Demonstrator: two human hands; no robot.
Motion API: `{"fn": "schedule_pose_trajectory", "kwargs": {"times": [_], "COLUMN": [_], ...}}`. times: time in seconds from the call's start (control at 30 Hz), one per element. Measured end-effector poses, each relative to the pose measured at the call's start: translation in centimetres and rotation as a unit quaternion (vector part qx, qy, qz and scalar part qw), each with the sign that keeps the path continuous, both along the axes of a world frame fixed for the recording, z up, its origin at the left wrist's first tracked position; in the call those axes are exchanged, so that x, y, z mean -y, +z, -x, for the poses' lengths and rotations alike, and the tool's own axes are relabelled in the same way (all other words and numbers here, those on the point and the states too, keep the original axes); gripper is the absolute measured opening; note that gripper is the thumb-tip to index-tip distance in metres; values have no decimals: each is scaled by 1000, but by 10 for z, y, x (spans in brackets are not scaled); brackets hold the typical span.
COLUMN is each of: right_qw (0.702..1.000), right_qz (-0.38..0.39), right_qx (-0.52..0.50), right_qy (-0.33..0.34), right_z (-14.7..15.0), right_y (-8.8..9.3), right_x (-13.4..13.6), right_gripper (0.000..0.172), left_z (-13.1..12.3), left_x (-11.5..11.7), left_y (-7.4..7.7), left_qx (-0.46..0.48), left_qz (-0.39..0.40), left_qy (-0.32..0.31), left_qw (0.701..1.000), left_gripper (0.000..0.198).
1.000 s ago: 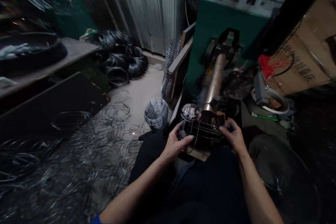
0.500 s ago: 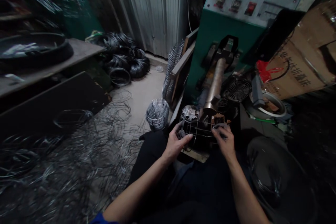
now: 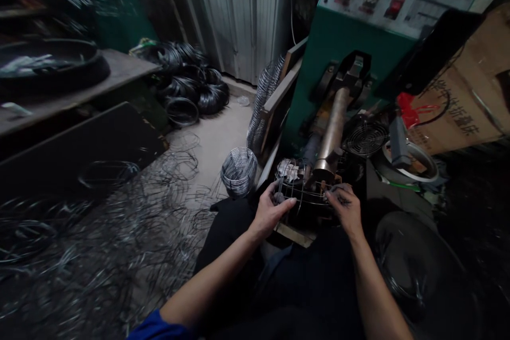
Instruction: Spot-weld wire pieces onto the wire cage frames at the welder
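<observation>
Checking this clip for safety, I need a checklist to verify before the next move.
1. Left hand on wire frame: ok, holding its left part.
2. Right hand gripping: cannot tell; it is at the frame's right side.
3. Frame apart from metal arm: cannot tell; too dark.
4. Hands covered: not ok, both bare.
5. Floor free of loose wire: not ok, strewn at left.
6. Basket upright: ok.

In dim light, a ribbed metal panel (image 3: 231,16) stands behind the grey floor (image 3: 217,141); a worn bench (image 3: 125,64) juts in from the left, before what seems a green wall (image 3: 135,16), too dark to be sure.
</observation>
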State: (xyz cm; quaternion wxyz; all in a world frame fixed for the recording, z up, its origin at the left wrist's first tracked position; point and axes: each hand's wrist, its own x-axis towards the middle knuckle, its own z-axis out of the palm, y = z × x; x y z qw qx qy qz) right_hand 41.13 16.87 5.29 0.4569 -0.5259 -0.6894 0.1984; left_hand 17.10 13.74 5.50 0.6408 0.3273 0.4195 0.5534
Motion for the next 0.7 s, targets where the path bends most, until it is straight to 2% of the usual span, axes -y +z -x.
{"fn": "schedule_pose_trajectory", "kwargs": {"times": [0.23, 0.7], "right_qw": [1000, 1000], "right_qz": [5, -6], "right_qx": [-4, -8], "right_qy": [-1, -24], "right_z": [-1, 1], "right_y": [2, 9], "right_x": [-3, -6], "right_gripper": [32, 32], "left_z": [-2, -7], "left_x": [-7, -14], "left_y": [-9, 2], "left_qx": [-20, -2], "left_qz": [-8, 4], "left_qy": [6, -8], "left_qw": [1000, 1000], "left_gripper": [81, 82]}}
